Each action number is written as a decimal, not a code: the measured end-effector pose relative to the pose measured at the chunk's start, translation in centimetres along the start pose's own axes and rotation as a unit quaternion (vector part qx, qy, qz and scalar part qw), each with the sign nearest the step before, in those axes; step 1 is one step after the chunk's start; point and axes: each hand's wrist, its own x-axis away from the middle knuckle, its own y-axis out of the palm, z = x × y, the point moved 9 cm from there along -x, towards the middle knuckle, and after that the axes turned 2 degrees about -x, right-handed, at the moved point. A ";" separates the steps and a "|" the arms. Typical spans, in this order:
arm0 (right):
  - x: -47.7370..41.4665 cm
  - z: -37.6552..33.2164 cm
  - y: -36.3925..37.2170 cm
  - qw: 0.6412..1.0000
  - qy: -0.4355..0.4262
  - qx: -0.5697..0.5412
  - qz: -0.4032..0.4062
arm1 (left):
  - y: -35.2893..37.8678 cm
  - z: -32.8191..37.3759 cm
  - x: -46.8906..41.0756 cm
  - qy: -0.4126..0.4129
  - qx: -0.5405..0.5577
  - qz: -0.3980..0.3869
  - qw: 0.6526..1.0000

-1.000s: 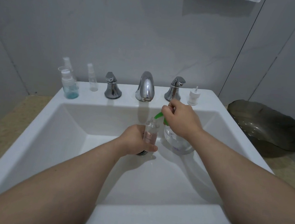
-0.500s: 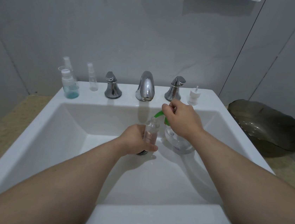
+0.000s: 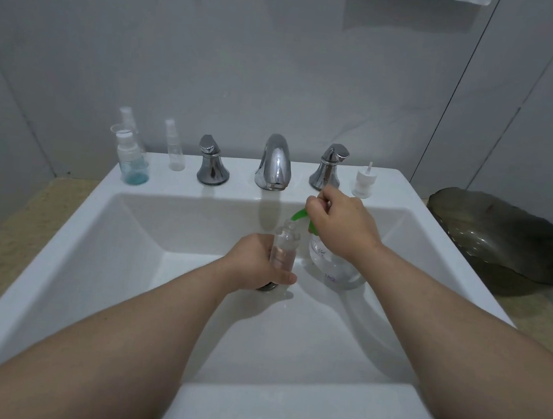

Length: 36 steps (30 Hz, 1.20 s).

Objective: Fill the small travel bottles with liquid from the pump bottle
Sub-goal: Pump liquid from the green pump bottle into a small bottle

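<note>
Inside the white sink [image 3: 97, 258], my left hand [image 3: 255, 262] grips a small clear travel bottle [image 3: 284, 251] upright over the drain, its neck uncapped. Just right of it stands the clear round pump bottle [image 3: 334, 267] with a green pump head [image 3: 300, 216]. My right hand [image 3: 342, 223] sits on top of that pump head, fingers curled over it, and the green spout points at the small bottle's mouth. Another travel bottle with blue liquid [image 3: 132, 162] and a slim empty spray bottle [image 3: 175, 149] stand on the sink's back ledge at the left.
A chrome faucet [image 3: 275, 164] with two chrome handles [image 3: 211, 165] [image 3: 328, 168] lines the back ledge. A loose white spray cap [image 3: 363, 181] stands at the ledge's right end. A dark glass bowl [image 3: 503, 235] rests on the beige counter to the right.
My right hand has risen slightly on the green pump head, more of which shows. The left hand and small bottle stay in place.
</note>
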 end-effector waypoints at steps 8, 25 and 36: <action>-0.2 0.3 0.1 1.000 -0.002 -0.018 0.007 | 0.0 0.0 0.1 -0.006 -0.003 0.000 1.000; 1.5 5.4 -1.4 0.970 0.105 -0.210 0.063 | -1.3 2.3 1.0 0.008 -0.058 0.029 0.998; 2.2 4.5 -7.5 0.943 0.103 -0.088 0.304 | -1.9 4.9 1.6 0.045 -0.064 0.037 0.996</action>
